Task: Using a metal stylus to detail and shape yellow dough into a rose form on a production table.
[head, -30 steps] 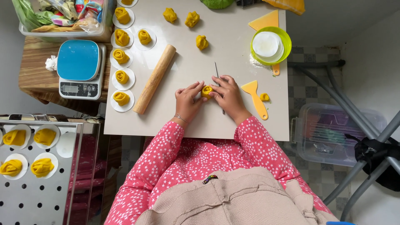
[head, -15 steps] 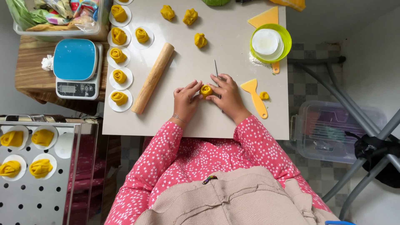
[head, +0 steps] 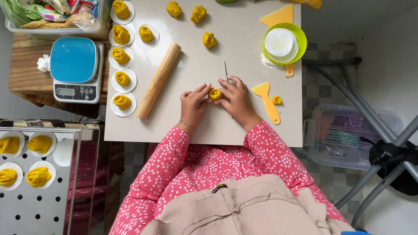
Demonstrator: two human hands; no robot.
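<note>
Dough in a small yellow roll (head: pixel 215 94) sits on the table (head: pixel 244 130) between your two hands, just beside the near end of the thin metal pick (head: pixel 225 72) that lies on the table past your fingers. Your left hand (head: pixel 193 105) presses its fingertips against the roll's left side, and your right hand (head: pixel 235 99) curls over its right side, so both grips are clenched on the yellow roll. To the left of the roll, the wooden rolling pin (head: pixel 158 80) lies at a slant, and beyond it a row of shaped yellow pieces on white paper rounds (head: pixel 122 78) runs along the table edge. To the right of the roll lies a yellow scraper (head: pixel 267 99) with a small dough scrap (head: pixel 276 100) just beside it. Farther right and away from you stands a green bowl (head: pixel 300 41) holding white paper rounds.
</note>
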